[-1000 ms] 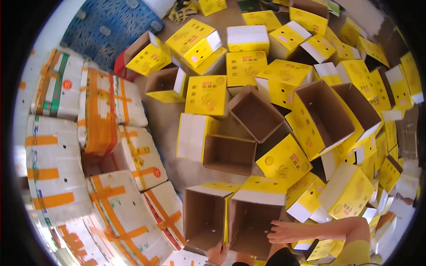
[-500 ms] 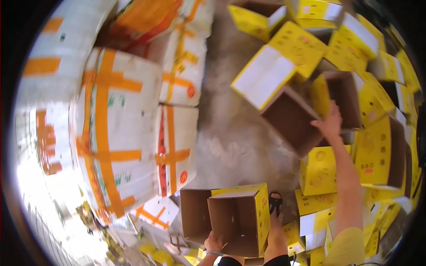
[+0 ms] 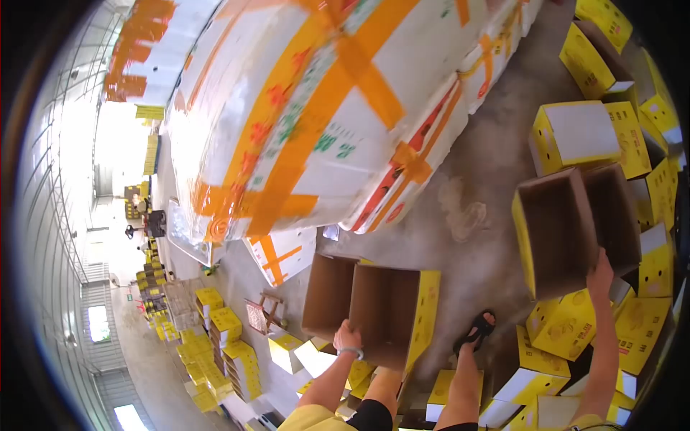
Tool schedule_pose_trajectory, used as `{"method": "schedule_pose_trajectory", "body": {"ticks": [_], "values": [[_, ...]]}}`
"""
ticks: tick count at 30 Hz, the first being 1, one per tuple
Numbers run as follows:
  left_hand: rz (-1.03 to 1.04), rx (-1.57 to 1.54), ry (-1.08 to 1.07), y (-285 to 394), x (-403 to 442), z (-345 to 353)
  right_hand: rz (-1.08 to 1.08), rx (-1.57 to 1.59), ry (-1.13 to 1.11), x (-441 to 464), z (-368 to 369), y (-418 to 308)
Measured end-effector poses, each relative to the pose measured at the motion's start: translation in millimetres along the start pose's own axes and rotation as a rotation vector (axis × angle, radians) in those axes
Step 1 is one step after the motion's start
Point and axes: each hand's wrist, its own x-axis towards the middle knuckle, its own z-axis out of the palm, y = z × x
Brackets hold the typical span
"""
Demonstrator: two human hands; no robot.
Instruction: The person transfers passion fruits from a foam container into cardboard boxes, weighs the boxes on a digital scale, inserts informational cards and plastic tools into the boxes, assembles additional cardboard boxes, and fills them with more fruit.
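My left hand (image 3: pixel 348 336) is closed on the adjoining edges of two open cardboard boxes. The nearer carton (image 3: pixel 392 309) has a brown inside and a yellow printed outer wall; the other box (image 3: pixel 327 294) sits against its left side. Over on the right, my right hand (image 3: pixel 600 276) grips the rim where an open yellow box (image 3: pixel 557 237) meets a second open box (image 3: pixel 614 215). Both of these show their brown insides, which hold nothing visible. Parts of the fingers are hidden behind the cardboard.
Large white foam boxes (image 3: pixel 359 144) bound with orange tape stand at the upper middle. Yellow and white cartons (image 3: pixel 575 136) lie heaped along the right. My sandalled foot (image 3: pixel 478 330) is on the concrete floor (image 3: pixel 460 251). Yellow boxes (image 3: pixel 215 366) and a small stool (image 3: pixel 264 312) are lower left.
The view has swung to the left, showing more of the hall. My right hand has closed on the rims of two boxes, which have shifted. My left hand keeps its hold.
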Motion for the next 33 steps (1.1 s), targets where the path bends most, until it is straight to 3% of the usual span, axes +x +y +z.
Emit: {"method": "schedule_pose_trajectory", "body": {"ticks": [2,4,6,8,11,13,14,16,19,20,21,23,25,26,28,29,30,31,32,33], "values": [[0.005,0.003,0.04,-5.1,39.8,8.0,-0.084,0.001,-0.029,-29.3,-15.0,-53.8],[0.051,0.037,0.085,-13.0,82.5,24.9,-0.213,-0.122,0.105,-70.2,31.3,-60.6],[0.102,0.041,0.097,-9.1,117.9,33.4,-0.023,-0.104,-0.119,-101.7,43.8,-122.7],[0.181,0.033,0.083,-14.0,154.5,46.7,-0.119,-0.091,-0.014,-129.1,54.0,-182.8],[0.293,0.007,-0.009,-23.3,193.0,65.0,-0.097,0.012,0.031,-156.9,75.6,-235.0],[0.187,-0.054,-0.207,-24.0,195.6,50.2,-0.034,0.113,0.008,-174.9,70.5,-264.4],[0.164,-0.033,-0.131,-31.1,199.2,55.7,-0.014,0.12,0.021,-190.4,66.7,-270.5],[0.527,-0.264,0.033,-45.8,180.7,51.8,-0.003,0.118,0.065,-222.7,43.4,-286.9],[0.283,-0.758,-0.557,-67.6,102.2,22.9,0.043,0.089,0.037,-273.5,-21.2,-315.6],[0.475,-0.79,-0.635,-83.5,68.4,4.5,0.026,0.086,0.05,-291.2,-44.0,-328.2],[0.403,-0.927,-0.841,-68.4,25.3,-50.8,0.077,0.104,0.03,-310.9,-63.7,-340.6],[0.451,-1.229,-0.938,-75.5,-34.9,-80.4,0.166,0.131,-0.037,-341.6,-98.6,-376.5],[0.508,-0.746,-1.016,-74.2,-62.9,-153.9,0.175,0.221,-0.049,-367.8,-112.5,-422.4],[0.265,-0.754,-0.896,-81.5,-61.2,-170.2,0.152,0.298,-0.013,-378.5,-105.2,-444.1],[-0.011,-0.583,-0.765,-106.5,-9.5,-199.3,0.031,0.437,0.019,-376.3,-93.2,-490.0],[0.193,-0.981,-0.665,-115.3,8.6,-216.7,0.197,0.642,-0.207,-419.0,-33.0,-499.2],[0.178,-1.031,-0.602,-118.1,33.2,-236.1,-0.028,0.402,0.078,-391.0,-45.0,-534.8],[0.416,-0.804,-0.339,-155.0,89.9,-227.6,0.203,0.874,0.001,-409.6,-2.3,-568.5],[0.519,-0.867,-0.319,-161.0,129.9,-234.4,0.288,1.19,-0.181,-417.9,44.3,-599.6],[0.492,-0.907,-0.355,-147.3,153.8,-243.3,0.582,1.475,-0.638,-378.1,36.0,-618.0]]}}
